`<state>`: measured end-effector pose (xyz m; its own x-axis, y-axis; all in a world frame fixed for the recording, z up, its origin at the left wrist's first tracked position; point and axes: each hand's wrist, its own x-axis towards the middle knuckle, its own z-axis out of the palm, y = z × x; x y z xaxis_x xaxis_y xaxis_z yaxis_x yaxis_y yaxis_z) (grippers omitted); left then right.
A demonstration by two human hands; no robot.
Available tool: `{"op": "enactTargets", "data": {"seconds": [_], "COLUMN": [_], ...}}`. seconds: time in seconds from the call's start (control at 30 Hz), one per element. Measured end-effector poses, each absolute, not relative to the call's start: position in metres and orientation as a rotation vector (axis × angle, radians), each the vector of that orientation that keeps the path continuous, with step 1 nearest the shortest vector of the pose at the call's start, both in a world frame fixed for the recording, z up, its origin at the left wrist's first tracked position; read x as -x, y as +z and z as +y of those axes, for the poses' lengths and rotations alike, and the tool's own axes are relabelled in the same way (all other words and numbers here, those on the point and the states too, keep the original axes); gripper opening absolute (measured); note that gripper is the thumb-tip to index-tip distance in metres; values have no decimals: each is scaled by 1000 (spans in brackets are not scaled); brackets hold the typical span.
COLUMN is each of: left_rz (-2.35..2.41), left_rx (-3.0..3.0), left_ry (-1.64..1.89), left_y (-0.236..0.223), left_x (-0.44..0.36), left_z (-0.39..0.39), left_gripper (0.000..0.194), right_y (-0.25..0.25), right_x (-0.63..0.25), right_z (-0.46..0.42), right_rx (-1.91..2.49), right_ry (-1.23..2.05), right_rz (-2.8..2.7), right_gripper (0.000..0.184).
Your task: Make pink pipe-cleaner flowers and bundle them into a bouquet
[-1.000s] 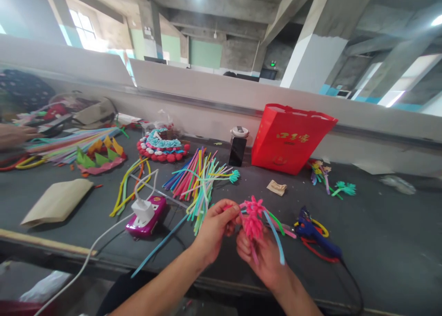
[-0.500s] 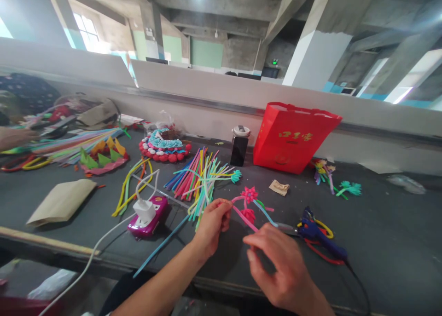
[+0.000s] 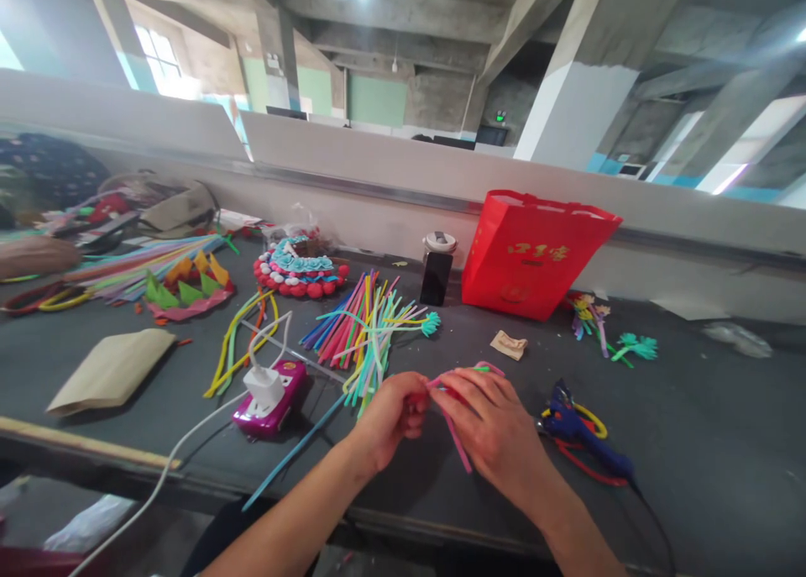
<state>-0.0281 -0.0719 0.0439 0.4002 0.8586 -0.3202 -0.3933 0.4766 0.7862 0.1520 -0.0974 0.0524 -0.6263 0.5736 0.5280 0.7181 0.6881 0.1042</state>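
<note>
Between my hands is a pink pipe cleaner (image 3: 458, 443), one end hanging down below my fingers. My left hand (image 3: 398, 413) is closed in a pinch on it. Over the same pipe cleaner curls my right hand (image 3: 494, 430), fingertips meeting the left ones. The pink pipe-cleaner flower seen earlier is now hidden behind my right hand; only bits of pink and green stem show above the knuckles. Left of my hands lies a loose pile of coloured pipe cleaners (image 3: 340, 321), with a teal pipe-cleaner tuft (image 3: 431, 323) at its right.
A blue glue gun (image 3: 585, 438) and scissors lie to the right. A purple power strip (image 3: 270, 405) with a white plug and cable sits at left. Farther back stand a red paper bag (image 3: 535, 258) and a phone (image 3: 436, 278). Another person's hand (image 3: 38, 258) rests at far left.
My right hand has moved up and left onto the pink pipe cleaner, covering the flower and the scissor blades. My left hand stays nearly in place.
</note>
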Motion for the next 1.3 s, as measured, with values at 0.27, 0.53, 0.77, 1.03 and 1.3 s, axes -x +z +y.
{"op": "enactTargets", "data": {"seconds": [0.27,0.53,0.77,1.03,1.3], "left_rz": [798,902,829,864,798], "left_rx": [-787,-919,-875,-991,-872], "left_ry": [811,866,812,852,794], "left_y": [45,44,42,40,41], "left_x": [27,20,20,17,21], "left_z": [-75,-79,-78,-79,-78], "left_gripper": [11,9,9,13,13], "right_y": [42,43,39,39,40], "right_x": [-151,-149,-152,-155,-157], "right_z": [-100,-109,-109,-107,-105], "right_rx": [985,1080,1167,1083,1063], "right_ry": [-329,-159,-162,-245,-290], "right_rz": [-2268,-2161,-2257,-2282,-2329], "right_gripper": [26,22,27,24,30]}}
